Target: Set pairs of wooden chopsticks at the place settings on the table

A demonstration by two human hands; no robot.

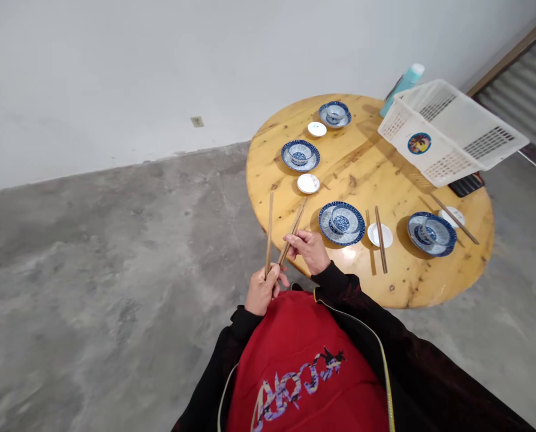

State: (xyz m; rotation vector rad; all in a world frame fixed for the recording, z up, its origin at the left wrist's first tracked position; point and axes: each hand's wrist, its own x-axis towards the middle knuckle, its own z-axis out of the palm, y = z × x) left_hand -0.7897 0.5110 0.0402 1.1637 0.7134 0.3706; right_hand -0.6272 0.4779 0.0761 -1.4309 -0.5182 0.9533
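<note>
My left hand [262,289] is closed around wooden chopsticks [268,231] that point up and away, just off the near left rim of the round wooden table [362,174]. My right hand [309,249] pinches another pair of chopsticks [294,229], angled toward a small white saucer [308,183]. Close to the right of that hand sits a blue patterned plate with a bowl [342,222].
More blue plate-and-bowl sets [300,155] [335,114] [431,233], white saucers [317,129] [380,235] and laid chopsticks [380,247] [454,218] lie around the table. A white plastic basket [450,133], a teal bottle [403,87] and a dark flat object [466,185] stand at the far right. Bare concrete floor lies on the left.
</note>
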